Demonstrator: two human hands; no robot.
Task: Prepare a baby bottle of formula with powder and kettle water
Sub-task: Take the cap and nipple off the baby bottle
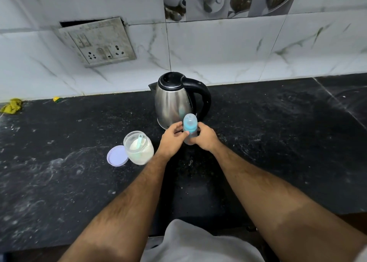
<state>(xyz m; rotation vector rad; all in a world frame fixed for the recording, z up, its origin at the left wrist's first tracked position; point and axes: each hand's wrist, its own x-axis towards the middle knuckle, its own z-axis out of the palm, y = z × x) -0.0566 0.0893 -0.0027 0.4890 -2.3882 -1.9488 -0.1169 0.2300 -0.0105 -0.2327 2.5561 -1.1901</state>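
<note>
My two bare forearms reach over the black surface [278, 142]; left grip [171, 140] and right grip [205, 137] both hold one upright clear blue-capped baby bottle [190, 125].

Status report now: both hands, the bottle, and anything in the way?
Left hand and right hand both grip bottle, upright, cap on. Powder jar open, scoop inside, lid beside it. Kettle right behind bottle.

no readable text, labels, brands or numbers, nothing legible on any object in view
</note>
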